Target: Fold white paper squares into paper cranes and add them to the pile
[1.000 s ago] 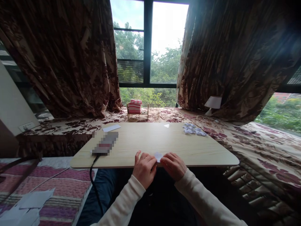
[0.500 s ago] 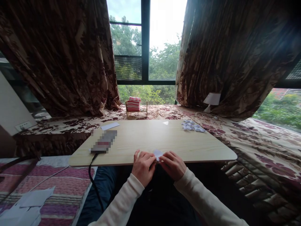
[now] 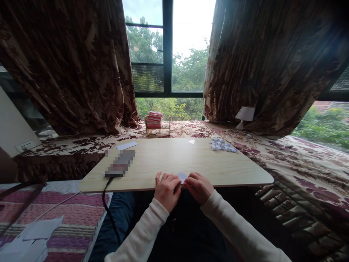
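Note:
At the near edge of the pale wooden table [image 3: 163, 160], a small whitish-lilac piece of paper [image 3: 182, 177] lies between my two hands. My left hand [image 3: 167, 190] pinches its left side, thumb and forefinger together, with the other fingers bent over the tabletop. On the right side, my right hand [image 3: 200, 186] grips the paper with its fingertips, its fingers curled. Both thumbs meet the paper at its lower edge; what the fingertips cover is hidden. A heap of similar small whitish-lilac pieces [image 3: 223, 145] sits at the table's far right.
A pixelated dark device [image 3: 121, 163] with a black cable [image 3: 105, 203] occupies the table's left. Behind it lies a white paper strip [image 3: 127, 145]; a small white triangle [image 3: 191, 141] is at the far edge. Beyond stand folded striped cloths [image 3: 154, 120] and a lamp [image 3: 245, 114].
My fingers have shifted slightly on the paper, and its face shows a little more roundly between them. The view has moved very slightly; everything else stays put.

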### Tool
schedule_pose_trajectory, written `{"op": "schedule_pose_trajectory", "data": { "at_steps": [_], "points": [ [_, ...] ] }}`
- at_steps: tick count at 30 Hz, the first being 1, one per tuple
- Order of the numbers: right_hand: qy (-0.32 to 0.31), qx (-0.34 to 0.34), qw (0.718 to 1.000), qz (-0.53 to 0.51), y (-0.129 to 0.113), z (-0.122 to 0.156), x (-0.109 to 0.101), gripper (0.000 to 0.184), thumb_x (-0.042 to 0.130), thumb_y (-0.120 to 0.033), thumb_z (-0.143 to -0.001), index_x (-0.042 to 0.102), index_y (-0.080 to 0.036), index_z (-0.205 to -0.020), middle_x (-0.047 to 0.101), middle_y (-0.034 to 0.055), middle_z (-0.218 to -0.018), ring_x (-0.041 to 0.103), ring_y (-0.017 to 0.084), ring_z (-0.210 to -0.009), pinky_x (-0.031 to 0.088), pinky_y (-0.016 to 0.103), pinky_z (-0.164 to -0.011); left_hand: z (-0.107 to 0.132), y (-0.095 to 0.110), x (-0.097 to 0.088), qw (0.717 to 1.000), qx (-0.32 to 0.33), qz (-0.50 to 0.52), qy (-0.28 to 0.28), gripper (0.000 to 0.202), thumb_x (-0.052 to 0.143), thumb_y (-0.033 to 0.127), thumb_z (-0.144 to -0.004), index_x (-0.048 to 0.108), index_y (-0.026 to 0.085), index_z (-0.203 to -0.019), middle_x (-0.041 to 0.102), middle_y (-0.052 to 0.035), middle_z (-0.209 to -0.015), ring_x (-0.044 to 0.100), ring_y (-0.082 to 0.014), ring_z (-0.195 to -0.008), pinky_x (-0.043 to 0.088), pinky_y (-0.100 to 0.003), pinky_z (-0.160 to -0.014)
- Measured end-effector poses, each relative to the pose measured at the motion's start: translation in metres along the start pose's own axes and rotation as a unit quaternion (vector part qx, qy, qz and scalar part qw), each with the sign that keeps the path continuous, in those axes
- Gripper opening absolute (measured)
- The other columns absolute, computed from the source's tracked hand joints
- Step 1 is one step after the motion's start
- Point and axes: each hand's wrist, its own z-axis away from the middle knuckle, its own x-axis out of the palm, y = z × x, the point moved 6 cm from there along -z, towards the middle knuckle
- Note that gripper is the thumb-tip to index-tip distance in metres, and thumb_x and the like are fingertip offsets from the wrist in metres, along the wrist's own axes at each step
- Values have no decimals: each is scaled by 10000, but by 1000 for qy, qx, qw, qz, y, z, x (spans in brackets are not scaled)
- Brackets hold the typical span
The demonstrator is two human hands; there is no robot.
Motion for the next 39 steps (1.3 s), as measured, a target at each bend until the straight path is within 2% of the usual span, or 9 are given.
{"op": "schedule_pose_trajectory", "data": {
  "at_steps": [5, 11, 17, 22, 30, 35, 39],
  "points": [
    [-66, 27, 997, 9, 5, -10, 3, 180, 485, -173, -837, 632, -164, -733, 579, 39, -720, 533, 153, -695, 404, 252, -638, -1, 0, 1, 1000, -9, 0, 0, 79, 570, 184, -774, 627, 230, -803, 664, 0, -913, 534, -205, -901, 204, -532, -995],
    [-143, 41, 989, 10, 10, -20, 5, 144, 526, -156, -811, 663, -157, -766, 614, 37, -739, 563, 135, -695, 399, 232, -626, -1, -1, 1, 1000, -5, -3, 0, 114, 552, 190, -794, 649, 240, -827, 670, 3, -919, 543, -202, -895, 207, -540, -990],
    [-205, 55, 977, 20, 19, -29, 12, 134, 559, -237, -838, 622, -139, -772, 625, 16, -776, 579, 123, -729, 458, 273, -677, -1, 0, -1, 1000, 16, -13, 8, 131, 542, 203, -811, 664, 249, -828, 676, 2, -911, 555, -200, -889, 195, -551, -998],
    [-237, 50, 970, 25, 25, -32, 19, 208, 536, -318, -867, 598, -138, -782, 621, 7, -796, 586, 117, -724, 490, 299, -688, -1, 2, -3, 999, 39, -22, 14, 148, 529, 199, -819, 664, 258, -838, 673, 3, -890, 562, -192, -862, 202, -553, -992],
    [-251, 34, 967, 21, 20, -26, 17, 178, 534, -286, -870, 607, -132, -819, 627, 15, -832, 595, 131, -777, 492, 320, -724, 1, 2, -2, 997, 65, -32, 14, 151, 516, 198, -831, 653, 256, -859, 671, 6, -907, 556, -195, -863, 185, -561, -994],
    [-282, 68, 956, 41, 16, -29, 16, 186, 524, -301, -877, 609, -136, -862, 633, 23, -874, 601, 144, -821, 490, 348, -764, 2, 5, -2, 996, 81, -41, 15, 180, 491, 188, -842, 652, 255, -884, 661, -3, -875, 551, -187, -853, 185, -547, -1003],
    [-331, 109, 936, 44, 16, -34, 15, 205, 526, -323, -874, 610, -137, -880, 632, 22, -882, 603, 139, -789, 500, 331, -731, 4, 5, -2, 993, 95, -60, 22, 206, 480, 165, -836, 647, 253, -917, 646, -13, -860, 547, -187, -853, 200, -532, -1010]
  ]
}}
